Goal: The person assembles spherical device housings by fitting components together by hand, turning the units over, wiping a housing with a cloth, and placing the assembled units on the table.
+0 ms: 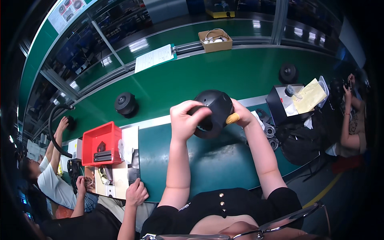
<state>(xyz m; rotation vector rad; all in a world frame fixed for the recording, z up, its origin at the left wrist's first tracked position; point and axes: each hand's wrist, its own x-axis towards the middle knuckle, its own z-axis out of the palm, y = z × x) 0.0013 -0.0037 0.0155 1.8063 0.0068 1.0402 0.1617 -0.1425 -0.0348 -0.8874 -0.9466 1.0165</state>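
Near the centre of the frame, the left hand [185, 119] and right hand [240, 114] both close around a round black housing [212, 112], holding it above the green surface [208, 160]. A red tray [102, 138] sits at lower left, and a cardboard box [216, 40] sits at the top.

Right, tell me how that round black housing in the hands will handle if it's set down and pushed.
The black housing looks like rigid moulded plastic, so probably stiff. Its domed, round body may roll or rock on the green bench. Both the left hand and right hand support it, hinting at bulk rather than weight. Its smooth sheen suggests it is a little slippery.
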